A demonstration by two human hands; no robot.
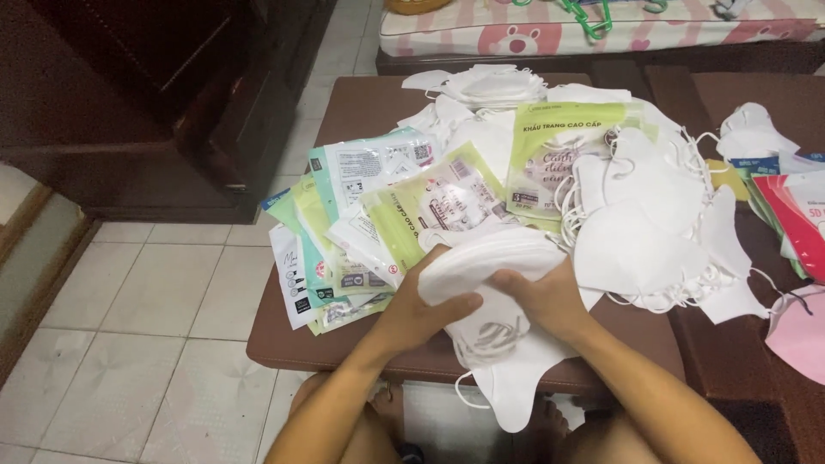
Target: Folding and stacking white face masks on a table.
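Left hand (419, 311): fingers curled, gripping stack of white folded fabric face masks (490, 258).
Right hand (548, 296): clasping same stack.
Around: green plastic mask packets (430, 206), loose white masks (644, 232) on brown table (292, 344).

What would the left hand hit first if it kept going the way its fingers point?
The left hand points right, thumb and fingers already on the mask stack. Straight on, past the stack, it would most likely meet the right hand, which grips the same stack from the other side. Depth is unclear.

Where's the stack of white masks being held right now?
In the head view, the stack of white masks sits low centre, between left hand and right hand, over the brown table's near edge, beside the green pouches.
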